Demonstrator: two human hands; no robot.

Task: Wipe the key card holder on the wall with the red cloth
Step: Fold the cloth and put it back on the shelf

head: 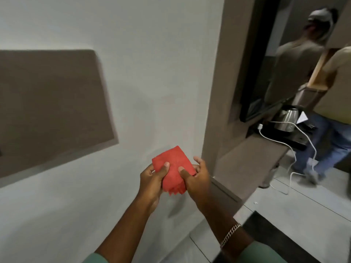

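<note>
A folded red cloth (173,166) is held in front of me at waist height, close to the white wall (152,63). My left hand (152,181) grips its left edge with the thumb on top. My right hand (196,179) grips its right edge, thumb pressed on the cloth; a gold bracelet sits on that wrist. A grey-brown panel (51,107) is set in the wall to the left. No key card holder can be made out; only a dark sliver shows at the far left edge.
To the right, a taupe column (222,92) and a counter (252,154) with a steel kettle (286,118), a black tray and a white charger cable. Another person (334,103) stands beside it, reflected in a mirror. A dark mat (284,240) lies on the tiled floor.
</note>
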